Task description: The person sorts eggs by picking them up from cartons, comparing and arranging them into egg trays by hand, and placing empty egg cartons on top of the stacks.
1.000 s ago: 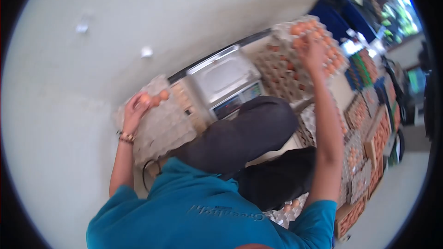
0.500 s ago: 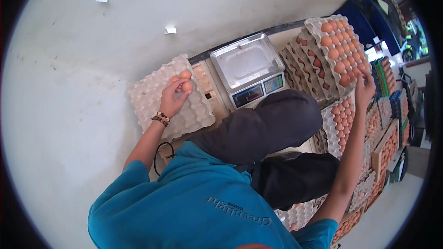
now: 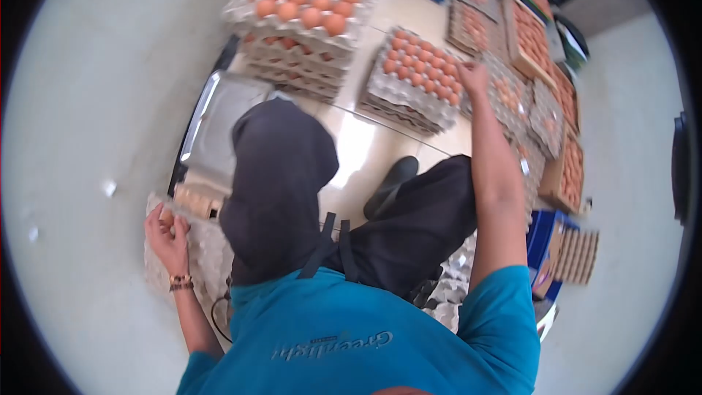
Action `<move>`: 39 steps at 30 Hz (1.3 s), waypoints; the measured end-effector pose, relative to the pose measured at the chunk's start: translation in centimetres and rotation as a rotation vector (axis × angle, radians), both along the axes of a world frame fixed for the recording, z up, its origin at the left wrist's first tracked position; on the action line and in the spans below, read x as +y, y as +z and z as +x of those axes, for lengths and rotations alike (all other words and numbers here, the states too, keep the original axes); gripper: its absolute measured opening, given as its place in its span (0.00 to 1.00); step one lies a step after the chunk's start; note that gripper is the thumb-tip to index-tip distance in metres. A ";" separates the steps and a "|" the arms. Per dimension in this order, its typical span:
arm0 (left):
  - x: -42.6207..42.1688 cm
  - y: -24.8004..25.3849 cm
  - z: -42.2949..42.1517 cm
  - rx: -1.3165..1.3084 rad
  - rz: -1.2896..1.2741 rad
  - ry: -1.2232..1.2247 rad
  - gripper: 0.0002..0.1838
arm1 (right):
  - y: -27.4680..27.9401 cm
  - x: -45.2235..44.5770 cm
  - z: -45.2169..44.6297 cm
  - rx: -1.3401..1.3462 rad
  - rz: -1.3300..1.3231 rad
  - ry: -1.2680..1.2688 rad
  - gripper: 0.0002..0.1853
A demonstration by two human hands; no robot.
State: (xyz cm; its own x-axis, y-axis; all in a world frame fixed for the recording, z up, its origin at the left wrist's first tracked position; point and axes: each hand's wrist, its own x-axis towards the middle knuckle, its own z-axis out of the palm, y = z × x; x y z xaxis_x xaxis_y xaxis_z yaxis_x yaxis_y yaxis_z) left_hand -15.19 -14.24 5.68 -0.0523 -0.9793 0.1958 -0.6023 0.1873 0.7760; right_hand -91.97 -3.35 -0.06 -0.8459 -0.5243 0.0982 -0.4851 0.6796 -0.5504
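The egg (image 3: 167, 216) in our left hand (image 3: 168, 240) is smooth and warm brown, partly covered by our fingers. It sits at the lower left of the frame, over a pale grey tray (image 3: 207, 252) with moulded cups. Our left fingers are curled round it with the thumb on one side, so we have it in a grasp. Our right hand (image 3: 473, 79), high and right of centre, meets the right edge of the middle stack (image 3: 398, 93); blur keeps us from telling whether its fingers grasp anything or only touch there. The eggs (image 3: 422, 66) on top of that stack are rounded, orange-brown and set in neat rows, much like those on the upper stack (image 3: 296, 66) at the top, left of centre.

Counting, we make out one egg at our left fingers and two tall piles of grey trays topped with eggs, each showing more than twenty; the blur stops us from giving an exact number. We also count one metal pan (image 3: 227, 124) at the left, partly behind our knee, one dark boot (image 3: 395, 184) at the centre, two bands (image 3: 181, 282) round our left wrist, and, at the lower right, one blue crate (image 3: 540, 245) with one brown tray (image 3: 578, 257) beside it.
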 end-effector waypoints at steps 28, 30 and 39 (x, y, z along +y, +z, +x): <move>-8.6 9.4 -47.9 -0.991 0.130 -1.186 0.20 | -5.1 -6.5 4.7 0.115 0.540 0.504 0.09; -8.0 10.0 -48.1 -0.998 0.133 -1.235 0.17 | -4.2 -6.2 4.3 -0.211 0.308 0.307 0.11; -7.2 10.0 -48.3 -0.925 0.078 -1.266 0.16 | -4.5 -9.1 3.8 -0.493 0.177 0.288 0.08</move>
